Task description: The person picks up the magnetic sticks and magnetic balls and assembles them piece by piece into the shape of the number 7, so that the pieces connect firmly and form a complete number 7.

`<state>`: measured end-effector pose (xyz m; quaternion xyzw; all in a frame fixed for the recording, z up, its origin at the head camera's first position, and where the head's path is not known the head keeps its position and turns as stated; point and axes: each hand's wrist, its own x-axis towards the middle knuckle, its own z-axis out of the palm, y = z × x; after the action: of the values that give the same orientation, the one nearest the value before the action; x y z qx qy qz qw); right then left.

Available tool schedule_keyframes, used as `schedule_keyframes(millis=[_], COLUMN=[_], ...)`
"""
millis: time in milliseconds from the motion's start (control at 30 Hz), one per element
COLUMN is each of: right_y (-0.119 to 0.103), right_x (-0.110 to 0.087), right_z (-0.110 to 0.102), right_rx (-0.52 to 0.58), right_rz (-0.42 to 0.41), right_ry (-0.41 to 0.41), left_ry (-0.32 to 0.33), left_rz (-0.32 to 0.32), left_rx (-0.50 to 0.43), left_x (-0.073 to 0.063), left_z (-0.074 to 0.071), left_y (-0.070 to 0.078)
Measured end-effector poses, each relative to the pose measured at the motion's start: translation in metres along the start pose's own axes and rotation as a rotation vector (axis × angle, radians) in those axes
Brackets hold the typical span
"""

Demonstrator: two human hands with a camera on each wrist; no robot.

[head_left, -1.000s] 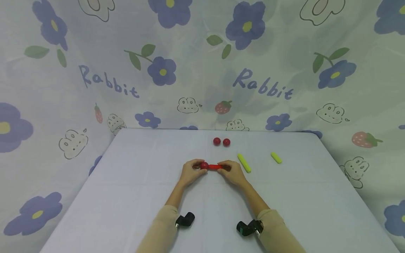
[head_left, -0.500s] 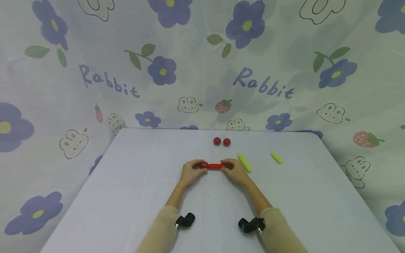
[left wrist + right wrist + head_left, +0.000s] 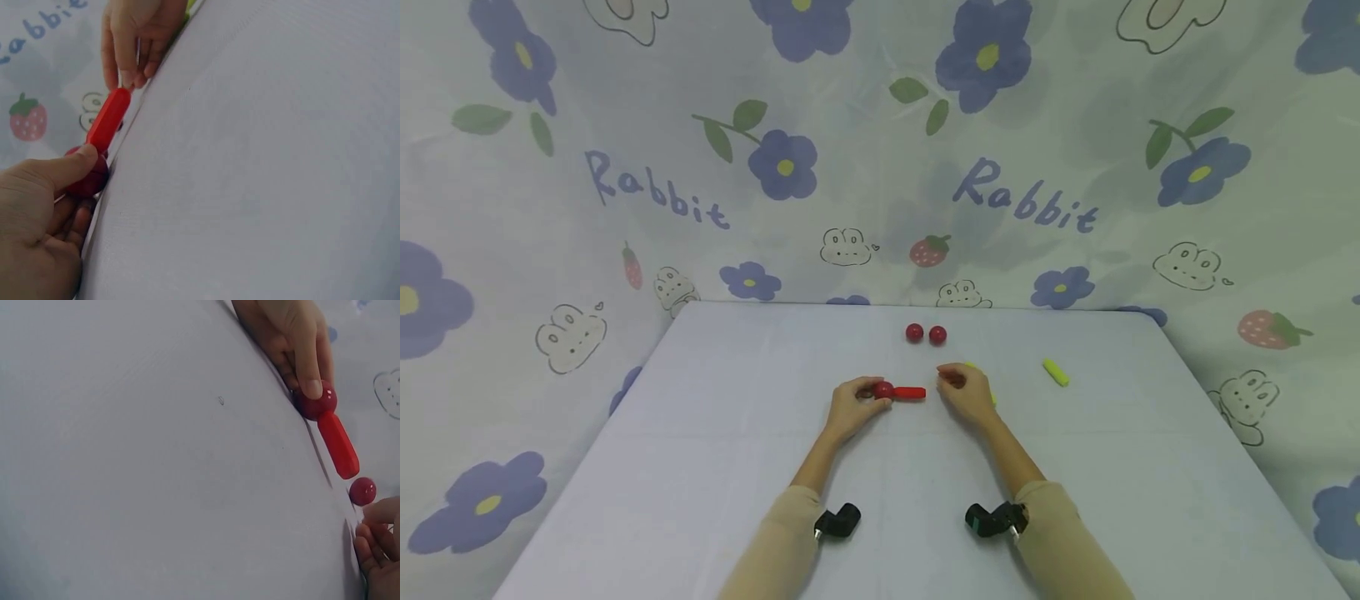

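Note:
A dark red ball (image 3: 884,390) is pinched between the thumb and fingers of my left hand (image 3: 850,408). From the ball a bright red stick (image 3: 911,392) points right, its end joined to or touching the ball. My right hand (image 3: 967,395) is just right of the stick's free end, fingers loosely bent, with nothing seen in them. Part of a yellow-green stick (image 3: 994,398) shows behind that hand. In the right wrist view the red stick (image 3: 339,445) extends from the ball (image 3: 317,401), and my right fingers (image 3: 375,547) appear at the lower right.
Two dark red balls (image 3: 914,333) lie side by side towards the back of the white table (image 3: 737,375). A shorter yellow-green stick (image 3: 1056,372) lies farther right. Behind the table hangs a patterned cloth (image 3: 865,167).
My right hand has let go of the red stick and moved right and slightly back, partly covering the longer yellow-green stick. The left hand still holds the ball in the same place.

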<state>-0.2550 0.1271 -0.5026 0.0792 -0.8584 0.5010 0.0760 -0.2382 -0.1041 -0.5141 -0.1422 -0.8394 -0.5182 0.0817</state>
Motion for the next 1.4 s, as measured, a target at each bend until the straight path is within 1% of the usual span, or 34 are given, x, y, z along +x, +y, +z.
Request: schedule_keyframes(millis=[100, 267, 367, 467, 633, 700, 833, 1000, 1233, 1400], right_y=[0.001, 0.004, 0.007, 0.010, 0.014, 0.015, 0.017, 0.015, 0.016, 0.015], right_x=[0.003, 0.010, 0.017, 0.024, 0.034, 0.037, 0.044, 0.054, 0.063, 0.066], right_z=[0.001, 0.004, 0.005, 0.005, 0.004, 0.003, 0.004, 0.005, 0.009, 0.010], right_rx=[0.016, 0.071, 0.083, 0.062, 0.045, 0.036, 0.005, 0.022, -0.006, -0.015], right_rz=[0.022, 0.022, 0.060, 0.127, 0.163, 0.170, 0.188, 0.189, 0.238, 0.227], right_ry=[0.017, 0.065, 0.085, 0.098, 0.127, 0.124, 0.107, 0.099, 0.074, 0.064], left_ry=[0.017, 0.025, 0.021, 0.020, 0.022, 0.025, 0.025, 0.031, 0.035, 0.037], left_rz=[0.016, 0.012, 0.011, 0.017, 0.008, 0.001, 0.005, 0.009, 0.006, 0.001], left_rx=[0.011, 0.013, 0.003, -0.005, -0.009, -0.012, -0.018, -0.014, -0.016, -0.013], left_x=[0.000, -0.001, -0.001, -0.001, -0.002, -0.003, -0.003, -0.003, -0.002, -0.002], left_z=[0.001, 0.002, 0.002, 0.003, 0.003, 0.004, 0.004, 0.003, 0.004, 0.004], left_y=[-0.001, -0.003, -0.003, -0.001, 0.002, 0.002, 0.001, 0.002, 0.001, 0.000])
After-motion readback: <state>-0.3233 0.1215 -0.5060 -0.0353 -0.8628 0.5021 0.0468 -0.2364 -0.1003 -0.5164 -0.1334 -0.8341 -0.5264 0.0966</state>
